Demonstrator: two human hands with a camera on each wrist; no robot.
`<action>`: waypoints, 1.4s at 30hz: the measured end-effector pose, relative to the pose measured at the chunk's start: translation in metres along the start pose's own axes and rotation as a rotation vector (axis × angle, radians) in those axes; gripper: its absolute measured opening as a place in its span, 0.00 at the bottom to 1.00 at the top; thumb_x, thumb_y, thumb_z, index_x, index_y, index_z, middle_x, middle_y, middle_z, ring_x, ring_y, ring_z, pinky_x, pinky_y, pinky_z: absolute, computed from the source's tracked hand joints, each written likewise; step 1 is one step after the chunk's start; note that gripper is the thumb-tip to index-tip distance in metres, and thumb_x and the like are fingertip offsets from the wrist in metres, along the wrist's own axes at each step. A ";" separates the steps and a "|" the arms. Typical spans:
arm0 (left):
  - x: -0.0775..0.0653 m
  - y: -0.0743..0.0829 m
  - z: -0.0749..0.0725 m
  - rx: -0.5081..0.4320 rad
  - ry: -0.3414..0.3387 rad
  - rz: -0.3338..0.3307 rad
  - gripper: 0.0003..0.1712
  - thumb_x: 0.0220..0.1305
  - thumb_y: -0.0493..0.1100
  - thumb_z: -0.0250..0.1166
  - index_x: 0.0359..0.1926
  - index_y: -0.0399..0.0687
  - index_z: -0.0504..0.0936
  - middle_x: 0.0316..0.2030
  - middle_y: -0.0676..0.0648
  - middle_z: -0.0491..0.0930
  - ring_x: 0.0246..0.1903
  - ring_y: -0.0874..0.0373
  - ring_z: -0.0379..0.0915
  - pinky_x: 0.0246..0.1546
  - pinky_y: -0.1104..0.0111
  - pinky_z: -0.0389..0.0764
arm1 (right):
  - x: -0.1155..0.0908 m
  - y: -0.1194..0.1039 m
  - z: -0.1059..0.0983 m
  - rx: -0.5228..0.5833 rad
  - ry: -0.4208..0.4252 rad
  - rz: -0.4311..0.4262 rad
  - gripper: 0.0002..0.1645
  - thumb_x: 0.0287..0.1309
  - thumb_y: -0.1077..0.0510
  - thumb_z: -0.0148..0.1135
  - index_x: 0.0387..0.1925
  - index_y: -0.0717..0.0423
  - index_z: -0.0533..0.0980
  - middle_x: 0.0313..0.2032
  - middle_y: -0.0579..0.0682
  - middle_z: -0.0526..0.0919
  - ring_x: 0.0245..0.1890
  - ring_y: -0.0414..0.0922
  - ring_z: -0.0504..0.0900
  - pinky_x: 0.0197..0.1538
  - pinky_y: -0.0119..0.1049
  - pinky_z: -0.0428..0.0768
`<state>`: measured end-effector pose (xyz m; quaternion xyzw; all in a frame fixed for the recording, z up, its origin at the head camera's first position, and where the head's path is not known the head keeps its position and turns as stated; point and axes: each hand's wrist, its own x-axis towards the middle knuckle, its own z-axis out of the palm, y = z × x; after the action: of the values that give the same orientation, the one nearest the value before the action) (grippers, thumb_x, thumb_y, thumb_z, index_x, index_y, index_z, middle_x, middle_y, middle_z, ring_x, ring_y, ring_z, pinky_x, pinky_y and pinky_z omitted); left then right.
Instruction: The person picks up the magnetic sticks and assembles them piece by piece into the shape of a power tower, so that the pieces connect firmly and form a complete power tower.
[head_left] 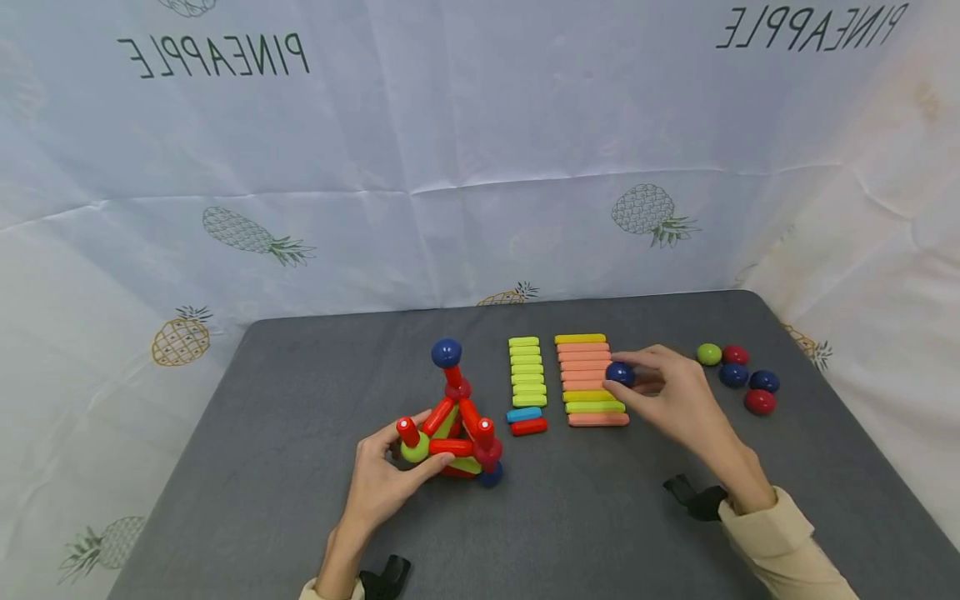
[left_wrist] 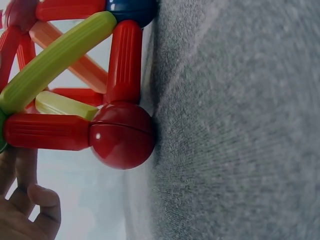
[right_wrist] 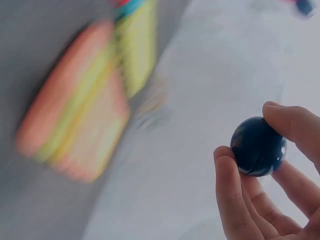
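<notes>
A structure of magnetic sticks and balls (head_left: 452, 447) stands on the dark table, in red, green and blue. My left hand (head_left: 381, 482) grips its near left side, thumb along a red stick and fingers by the green ball (head_left: 414, 447). Red sticks point up from its top corners; the far one carries a blue ball (head_left: 447, 353). Low in the left wrist view, a red ball (left_wrist: 123, 136) rests at the grey table surface. My right hand (head_left: 675, 396) pinches a dark blue ball (right_wrist: 257, 147) between thumb and fingertips, overlapping the right edge of the orange sticks in the head view.
Lime sticks (head_left: 528, 372) lie in a column right of the structure, with a blue stick (head_left: 523, 414) and a red stick (head_left: 528, 427) below. Beside them is a column of orange and yellow sticks (head_left: 585, 364). Several loose balls (head_left: 733, 375) lie at the right. A pineapple-print cloth (head_left: 420, 242) hangs behind.
</notes>
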<state>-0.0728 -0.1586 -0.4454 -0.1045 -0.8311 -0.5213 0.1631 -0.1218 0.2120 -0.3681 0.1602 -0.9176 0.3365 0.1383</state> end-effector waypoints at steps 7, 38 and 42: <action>-0.004 0.006 0.001 0.006 0.008 -0.016 0.26 0.47 0.43 0.84 0.49 0.54 0.87 0.37 0.46 0.90 0.30 0.68 0.78 0.26 0.72 0.75 | 0.005 -0.066 0.017 0.220 -0.020 -0.116 0.24 0.46 0.65 0.81 0.49 0.58 0.85 0.43 0.52 0.87 0.34 0.40 0.88 0.41 0.35 0.88; 0.026 -0.008 -0.059 -0.098 -0.608 0.047 0.58 0.50 0.43 0.80 0.78 0.59 0.58 0.70 0.37 0.67 0.61 0.49 0.67 0.50 0.60 0.78 | 0.000 -0.120 0.049 0.234 -0.163 -0.204 0.24 0.53 0.57 0.79 0.53 0.49 0.86 0.46 0.46 0.84 0.42 0.39 0.80 0.39 0.29 0.76; 0.043 -0.019 -0.062 -0.183 -0.753 0.046 0.62 0.54 0.52 0.78 0.82 0.59 0.49 0.79 0.41 0.53 0.70 0.41 0.59 0.60 0.59 0.77 | -0.001 -0.120 0.050 0.239 -0.164 -0.213 0.24 0.53 0.57 0.79 0.54 0.49 0.86 0.47 0.46 0.83 0.44 0.40 0.80 0.39 0.29 0.78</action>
<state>-0.1092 -0.2229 -0.4197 -0.3214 -0.7802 -0.5147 -0.1520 -0.0819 0.0927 -0.3365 0.2986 -0.8571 0.4126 0.0778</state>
